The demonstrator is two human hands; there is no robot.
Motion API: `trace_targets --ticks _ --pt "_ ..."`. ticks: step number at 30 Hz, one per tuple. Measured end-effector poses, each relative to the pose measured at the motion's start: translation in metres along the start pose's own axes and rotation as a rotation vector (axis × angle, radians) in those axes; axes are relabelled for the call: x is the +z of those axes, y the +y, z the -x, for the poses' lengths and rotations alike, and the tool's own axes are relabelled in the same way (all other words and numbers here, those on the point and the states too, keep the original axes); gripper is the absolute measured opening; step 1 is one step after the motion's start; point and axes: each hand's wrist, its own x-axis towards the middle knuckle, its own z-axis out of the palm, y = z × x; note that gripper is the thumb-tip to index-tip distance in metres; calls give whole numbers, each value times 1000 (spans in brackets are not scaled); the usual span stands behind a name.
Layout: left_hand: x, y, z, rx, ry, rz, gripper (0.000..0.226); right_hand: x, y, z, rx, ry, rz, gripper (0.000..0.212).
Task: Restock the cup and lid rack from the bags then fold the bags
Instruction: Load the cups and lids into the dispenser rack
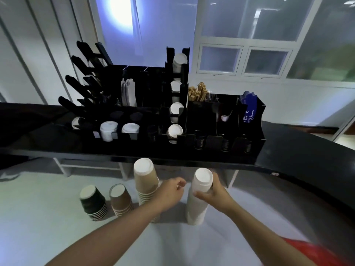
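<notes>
Head view. The right hand (212,191) grasps the top of a tall white cup stack (199,196) standing inverted on the pale counter (38,237), fingers curled round it. The left hand (171,191), fingers loosely curled and holding nothing, lies against the tall tan cup stack (146,181). Further left stand a short brown stack (121,200) and a dark stack (94,203). The black cup and lid rack (209,120) sits on the raised ledge (299,160) behind.
</notes>
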Motion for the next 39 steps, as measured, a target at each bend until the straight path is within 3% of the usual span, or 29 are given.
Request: trace_targets --ticks 5,9,11,16,22,28,31,34,39 --pt "17 -25 8 -59 -94 1 42 13 6 2 26 183 -72 81" --pt "19 -25 17 -36 -250 137 101 -8 -6 2 67 217 -317 72" --pt "15 -17 23 -50 -351 230 116 -20 -16 5 111 179 -459 69" --pt "12 10 31 -62 -573 629 68 -35 -36 10 216 141 -603 74" --pt "9 22 28 -109 -584 746 66 -19 -30 21 165 -46 -870 72" --pt "8 27 20 -151 -549 688 77 -10 -30 19 123 32 -875 68" --pt "8 29 16 -122 -498 577 69 -7 -32 17 91 72 -828 56" --pt "12 30 9 -34 -410 453 62 -5 -35 13 101 186 -768 78" --pt "27 22 -4 -16 -258 272 90 -11 -44 6 49 406 -554 94"
